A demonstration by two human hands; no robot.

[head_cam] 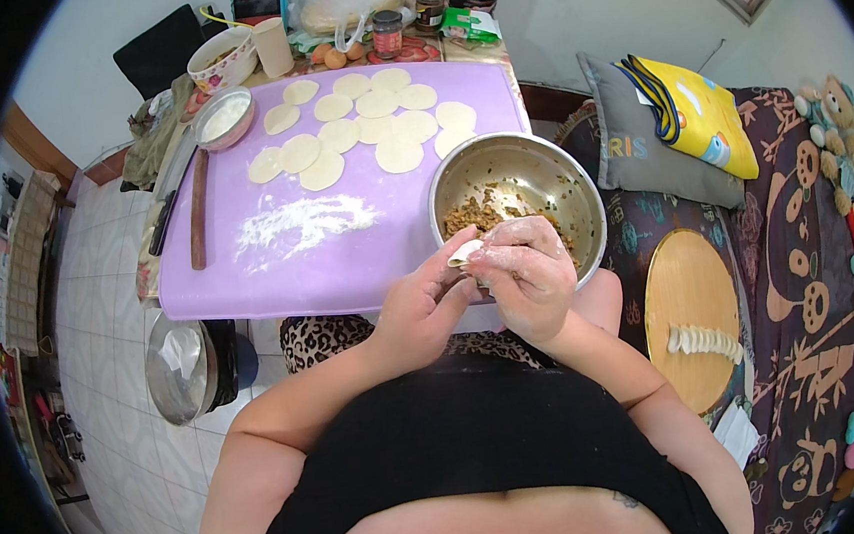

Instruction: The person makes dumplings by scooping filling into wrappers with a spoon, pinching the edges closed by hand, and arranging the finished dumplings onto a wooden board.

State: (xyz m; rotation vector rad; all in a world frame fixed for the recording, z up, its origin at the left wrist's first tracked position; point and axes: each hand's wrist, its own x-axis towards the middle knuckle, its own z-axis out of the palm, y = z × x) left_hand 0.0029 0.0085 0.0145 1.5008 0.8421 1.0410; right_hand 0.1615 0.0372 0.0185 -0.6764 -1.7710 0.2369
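My left hand (424,305) and my floury right hand (529,274) meet at the near edge of a steel mixing bowl (597,201). Between their fingertips they hold a partly folded dumpling (463,253), gripped from both sides. Brown minced filling (479,214) with green bits lies in the bowl. Several round dough wrappers (399,154), some overlapping, lie on the purple mat (307,269). Loose flour (307,220) is spread in front of them. A wooden rolling pin (200,209) rests at the mat's left side. A row of folded dumplings (704,343) lies on a round wooden board (687,276) to the right.
A flour bowl (226,119) and a black-handled knife (163,212) are at the table's left. Behind the mat stand a floral bowl (223,65), a paper cup (273,47), eggs (335,58) and jars (388,35). Cushions (678,164) lie on the right; a metal bin (181,395) stands below left.
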